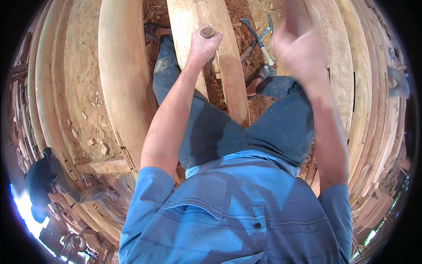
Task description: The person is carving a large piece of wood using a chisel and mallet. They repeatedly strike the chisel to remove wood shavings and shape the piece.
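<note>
— Sawdust floor, curved planks all round. What have you got?
— Your left hand [203, 44] is fisted round one chisel [208, 32], upright on the plank [228, 66] between your knees.
— Right hand [295, 44]?
— Raised, blurred; can't tell its grip. Two hammers [259, 42] lie beyond.

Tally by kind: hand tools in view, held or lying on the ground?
Chisel gripped upright in the left hand, round handle end showing: 1
Hammer on the ground, pale handle: 1
Other metal tools beside the hammer, kind unclear: about 2
Total: about 4
</note>
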A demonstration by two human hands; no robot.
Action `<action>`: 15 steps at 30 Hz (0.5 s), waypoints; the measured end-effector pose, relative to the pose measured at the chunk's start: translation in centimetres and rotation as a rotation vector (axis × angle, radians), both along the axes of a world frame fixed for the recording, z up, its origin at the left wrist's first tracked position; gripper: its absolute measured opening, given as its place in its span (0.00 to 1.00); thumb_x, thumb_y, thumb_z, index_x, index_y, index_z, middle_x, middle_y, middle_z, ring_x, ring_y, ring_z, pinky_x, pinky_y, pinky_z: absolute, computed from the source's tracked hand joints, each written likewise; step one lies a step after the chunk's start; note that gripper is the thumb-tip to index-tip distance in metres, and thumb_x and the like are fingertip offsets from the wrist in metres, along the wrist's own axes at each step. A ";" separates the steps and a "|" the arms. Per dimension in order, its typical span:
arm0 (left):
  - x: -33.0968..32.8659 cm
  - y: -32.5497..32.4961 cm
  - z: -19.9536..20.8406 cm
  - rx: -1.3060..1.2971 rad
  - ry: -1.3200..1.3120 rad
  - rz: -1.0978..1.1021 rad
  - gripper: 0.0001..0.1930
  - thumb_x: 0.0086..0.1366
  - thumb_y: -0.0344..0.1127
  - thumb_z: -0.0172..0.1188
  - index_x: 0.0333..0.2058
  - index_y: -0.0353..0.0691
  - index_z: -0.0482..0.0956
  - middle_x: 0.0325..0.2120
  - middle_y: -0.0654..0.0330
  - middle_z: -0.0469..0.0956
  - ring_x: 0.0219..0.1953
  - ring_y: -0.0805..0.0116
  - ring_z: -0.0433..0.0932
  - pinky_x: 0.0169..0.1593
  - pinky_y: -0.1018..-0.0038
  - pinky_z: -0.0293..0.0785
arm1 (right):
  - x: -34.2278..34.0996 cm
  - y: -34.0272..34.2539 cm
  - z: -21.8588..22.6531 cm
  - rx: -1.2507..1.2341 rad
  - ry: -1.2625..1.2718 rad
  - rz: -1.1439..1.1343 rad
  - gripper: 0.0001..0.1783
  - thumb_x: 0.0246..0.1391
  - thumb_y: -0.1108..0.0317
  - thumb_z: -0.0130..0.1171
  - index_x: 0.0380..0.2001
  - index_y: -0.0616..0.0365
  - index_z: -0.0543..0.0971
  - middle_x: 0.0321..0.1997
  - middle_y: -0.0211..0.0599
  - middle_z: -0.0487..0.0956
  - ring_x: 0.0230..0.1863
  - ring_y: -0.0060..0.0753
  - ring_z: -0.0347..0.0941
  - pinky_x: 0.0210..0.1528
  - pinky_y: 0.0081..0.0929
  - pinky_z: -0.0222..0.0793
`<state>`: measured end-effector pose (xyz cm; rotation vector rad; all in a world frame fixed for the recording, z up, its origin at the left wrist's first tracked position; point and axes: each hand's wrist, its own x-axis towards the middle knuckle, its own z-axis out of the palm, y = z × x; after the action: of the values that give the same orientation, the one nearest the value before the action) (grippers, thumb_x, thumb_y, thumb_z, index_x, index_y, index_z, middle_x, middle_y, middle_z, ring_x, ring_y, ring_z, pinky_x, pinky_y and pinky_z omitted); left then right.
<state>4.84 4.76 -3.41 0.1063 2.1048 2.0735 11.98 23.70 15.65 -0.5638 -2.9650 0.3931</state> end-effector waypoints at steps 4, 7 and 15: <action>0.0 0.4 0.6 -0.050 -0.007 -0.030 0.06 0.63 0.30 0.61 0.26 0.40 0.75 0.17 0.66 0.74 0.20 0.78 0.71 0.26 0.76 0.69 | 5.9 1.6 -4.4 -0.022 -0.463 0.313 0.26 0.43 0.71 0.65 0.48 0.67 0.74 0.39 0.63 0.81 0.44 0.59 0.79 0.46 0.39 0.74; 0.4 0.9 -0.1 0.076 0.018 0.025 0.08 0.63 0.33 0.63 0.28 0.36 0.77 0.18 0.68 0.74 0.21 0.79 0.69 0.25 0.76 0.67 | 7.5 0.9 -2.6 -0.268 -0.426 0.151 0.26 0.44 0.71 0.64 0.49 0.66 0.75 0.40 0.59 0.82 0.45 0.56 0.80 0.49 0.38 0.74; 0.2 0.0 -0.6 0.083 0.024 -0.011 0.12 0.62 0.33 0.64 0.22 0.41 0.71 0.16 0.71 0.69 0.19 0.82 0.66 0.24 0.77 0.63 | 1.6 7.8 11.0 -0.490 0.190 0.436 0.12 0.52 0.63 0.65 0.35 0.61 0.82 0.28 0.31 0.79 0.31 0.17 0.73 0.36 0.27 0.71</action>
<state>5.01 4.75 -3.98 0.1550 2.0273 2.1634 13.59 31.47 26.65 0.1024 -2.7792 1.1556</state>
